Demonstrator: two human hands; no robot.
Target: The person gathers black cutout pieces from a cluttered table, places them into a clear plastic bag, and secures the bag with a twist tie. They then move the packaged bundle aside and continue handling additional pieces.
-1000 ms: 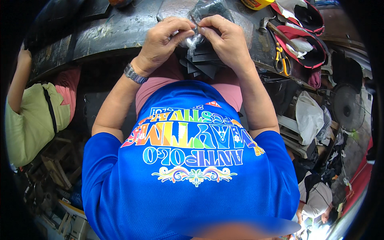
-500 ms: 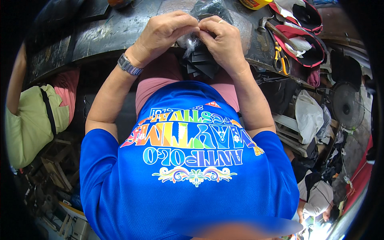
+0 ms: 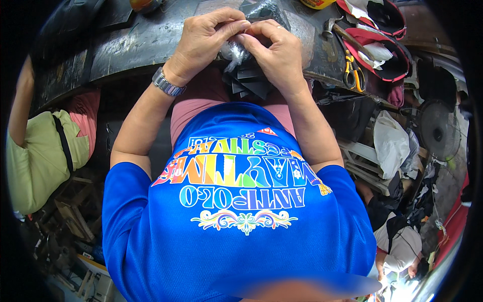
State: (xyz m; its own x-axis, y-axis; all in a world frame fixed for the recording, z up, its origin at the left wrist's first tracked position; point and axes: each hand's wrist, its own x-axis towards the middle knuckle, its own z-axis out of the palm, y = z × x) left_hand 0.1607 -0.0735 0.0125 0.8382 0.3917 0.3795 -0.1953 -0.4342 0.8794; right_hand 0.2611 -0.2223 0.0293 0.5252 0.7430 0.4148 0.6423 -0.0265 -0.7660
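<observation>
My left hand and my right hand meet at the table's near edge, fingertips pinched together. Whatever lies between the fingertips is too small to make out. Crumpled clear plastic shows just beneath them, partly covered by my fingers. Behind my right hand lies a plastic-wrapped dark bundle. Several flat black pieces fan out below my hands, above my lap.
The dark worktable curves across the top. To the right are a hammer, yellow-handled scissors and red-edged black pieces with white paper. A fan stands beyond. Other people sit left and lower right.
Both hands have shifted slightly up and to the left, still pinched together. The clear plastic beneath has moved a little left with them.
</observation>
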